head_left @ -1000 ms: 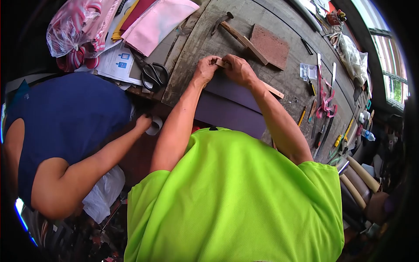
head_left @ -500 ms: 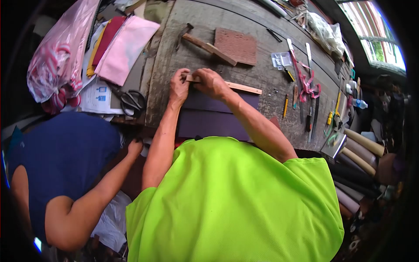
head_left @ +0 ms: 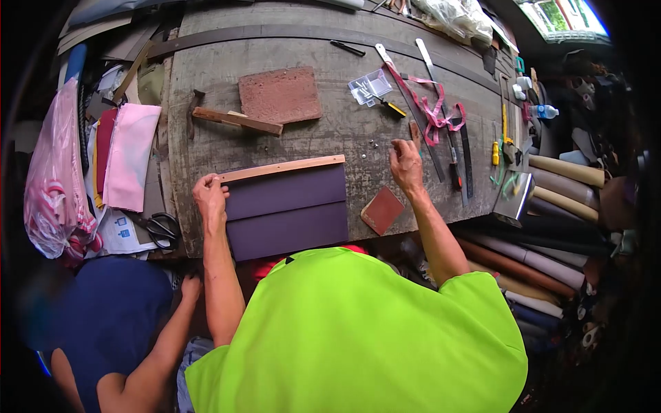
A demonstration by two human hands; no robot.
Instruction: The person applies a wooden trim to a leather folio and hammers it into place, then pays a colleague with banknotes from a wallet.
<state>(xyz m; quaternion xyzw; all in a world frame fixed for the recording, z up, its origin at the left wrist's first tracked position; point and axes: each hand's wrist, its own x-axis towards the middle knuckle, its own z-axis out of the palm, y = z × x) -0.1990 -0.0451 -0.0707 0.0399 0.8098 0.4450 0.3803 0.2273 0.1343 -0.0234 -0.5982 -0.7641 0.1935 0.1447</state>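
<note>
A light wooden strip [head_left: 289,167] with small holes lies along the top edge of a dark purple panel [head_left: 289,206], which has a fold or seam across it. My left hand [head_left: 211,195] is closed on the strip's left end. To the right, my right hand [head_left: 407,168] hovers over the bench, its fingers loosely bent and apart, with nothing visible in them. Near its fingertips lie a few tiny metal pieces [head_left: 372,144]. A reddish-brown square piece [head_left: 382,210] lies between the panel and my right forearm.
Beyond the strip lie a hammer [head_left: 237,120] and a reddish slab [head_left: 280,95]. A clear plastic box [head_left: 370,87], a pink tape [head_left: 434,110] and metal rulers are at right. Scissors [head_left: 162,228] lie at left, near a person in dark blue [head_left: 124,310].
My right hand has left the strip's left end and moved right, towards the tiny metal pieces. My left hand stays at that end. The view has shifted.
</note>
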